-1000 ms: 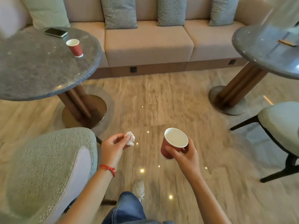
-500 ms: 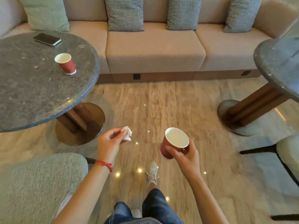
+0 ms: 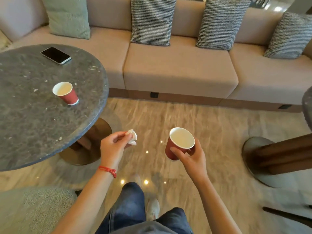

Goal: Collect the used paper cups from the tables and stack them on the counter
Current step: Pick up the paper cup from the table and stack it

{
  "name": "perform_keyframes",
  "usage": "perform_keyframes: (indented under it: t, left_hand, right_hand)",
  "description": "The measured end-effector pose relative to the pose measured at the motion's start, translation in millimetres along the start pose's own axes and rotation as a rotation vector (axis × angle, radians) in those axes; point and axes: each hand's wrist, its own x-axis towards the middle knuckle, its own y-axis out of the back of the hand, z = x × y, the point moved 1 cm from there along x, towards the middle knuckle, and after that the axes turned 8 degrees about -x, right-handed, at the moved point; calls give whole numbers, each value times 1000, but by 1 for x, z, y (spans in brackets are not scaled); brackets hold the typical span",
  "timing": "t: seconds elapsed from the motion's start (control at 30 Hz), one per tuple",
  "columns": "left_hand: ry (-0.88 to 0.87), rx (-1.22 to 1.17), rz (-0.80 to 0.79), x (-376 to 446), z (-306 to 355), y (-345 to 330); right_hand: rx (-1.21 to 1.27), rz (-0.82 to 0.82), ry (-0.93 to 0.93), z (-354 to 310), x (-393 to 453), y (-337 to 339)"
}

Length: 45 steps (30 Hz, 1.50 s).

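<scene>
— What's in each grip?
— Right hand [image 3: 191, 156] holds a red paper cup with white, empty-looking inside [image 3: 179, 143], centre frame; left hand [image 3: 114, 146] pinches a crumpled white tissue [image 3: 132, 136].
— Other cups?
— A matching red paper cup [image 3: 66, 93] stands on the round dark stone surface [image 3: 33, 125], left, its inside looking empty too.

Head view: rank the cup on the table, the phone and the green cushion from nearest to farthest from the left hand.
From the left hand:
1. Cup on the table, up and to its left, upright.
2. Phone, at the table's far edge.
3. Green cushion, on the sofa behind the table.
</scene>
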Motion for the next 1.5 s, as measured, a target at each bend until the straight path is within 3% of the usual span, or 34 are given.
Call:
perform_keyframes:
  t: [0.43, 0.73, 1.13, 1.5]
  left_hand:
    - [69, -13, 112, 211, 33, -16]
    - [52, -40, 303, 278, 56, 6]
    - [46, -212, 699, 299, 69, 28]
    - [0, -307, 1209, 262, 78, 50]
  right_hand:
    - [-93, -118, 36, -78, 198, -108]
    - [-189, -294, 113, -122, 276, -177]
    - [-283, -773, 308, -182, 353, -283]
    - [-283, -1289, 450, -216, 356, -361]
